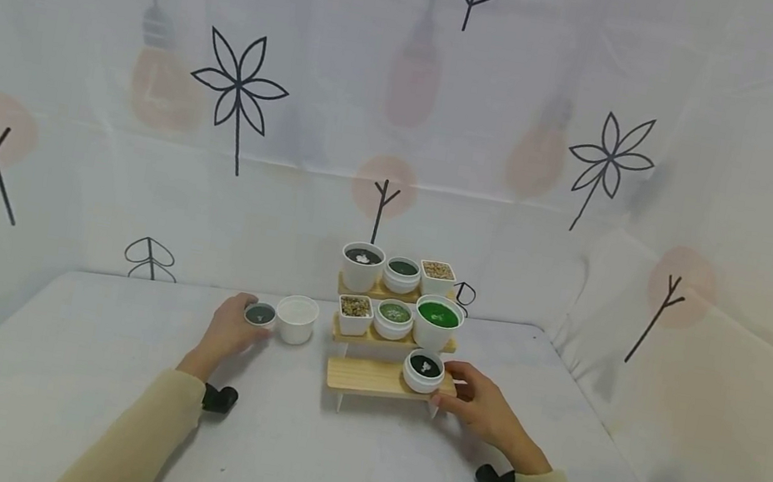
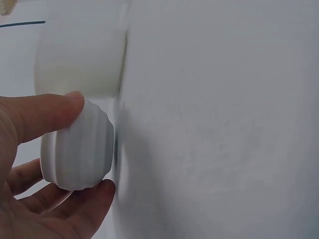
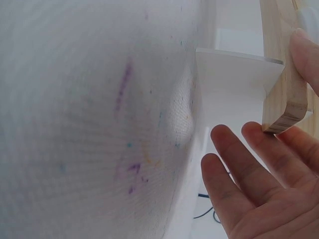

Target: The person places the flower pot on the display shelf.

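My left hand (image 1: 230, 330) holds a small round white pot (image 1: 260, 316) with dark green contents, thumb and fingers around its ribbed side. An empty-looking white tub (image 1: 296, 321) stands right beside it on the table. In the left wrist view the pot (image 2: 82, 147) looks tipped only because the camera is turned. My right hand (image 1: 481, 408) holds the right end of the wooden stand's lowest shelf (image 1: 365, 374), thumb at the front edge and fingertips at the end and behind. Close to those fingers, a round white pot (image 1: 421, 381) with a dark filling sits on that shelf.
The upper two tiers bear white pots: a tall dark-filled one (image 1: 360, 272), a green-filled one (image 1: 434, 334), small round ones, and square ones with grainy contents (image 1: 437, 281). A printed white cloth (image 1: 314, 120) hangs behind the white table (image 1: 245, 463).
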`<control>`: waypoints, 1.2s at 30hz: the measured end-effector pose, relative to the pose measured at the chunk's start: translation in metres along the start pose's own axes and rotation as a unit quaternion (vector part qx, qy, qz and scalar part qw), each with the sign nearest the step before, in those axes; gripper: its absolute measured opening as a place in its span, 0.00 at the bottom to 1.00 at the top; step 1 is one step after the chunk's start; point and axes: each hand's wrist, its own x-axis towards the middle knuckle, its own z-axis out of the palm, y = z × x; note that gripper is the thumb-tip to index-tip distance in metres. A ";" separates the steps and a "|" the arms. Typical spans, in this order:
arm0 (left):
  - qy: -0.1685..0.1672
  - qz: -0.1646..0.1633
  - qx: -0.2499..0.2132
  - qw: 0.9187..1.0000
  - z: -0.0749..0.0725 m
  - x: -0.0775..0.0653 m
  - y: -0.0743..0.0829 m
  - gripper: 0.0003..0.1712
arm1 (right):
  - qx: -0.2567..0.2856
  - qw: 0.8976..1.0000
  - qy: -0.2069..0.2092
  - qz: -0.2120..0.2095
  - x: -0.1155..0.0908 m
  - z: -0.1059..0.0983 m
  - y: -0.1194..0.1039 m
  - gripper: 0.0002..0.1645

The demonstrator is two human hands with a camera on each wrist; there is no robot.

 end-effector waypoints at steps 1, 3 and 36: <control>0.001 0.001 -0.002 1.000 0.000 -0.002 0.000 0.44 | -0.001 1.000 0.000 -0.003 0.000 0.000 0.000 0.39; 0.003 0.004 -0.007 1.000 -0.001 -0.005 0.000 0.44 | -0.003 1.000 -0.001 -0.006 0.000 0.000 0.000 0.39; 0.021 0.088 0.010 0.996 -0.003 -0.047 0.043 0.41 | -0.002 1.000 -0.002 0.015 0.001 0.000 -0.001 0.41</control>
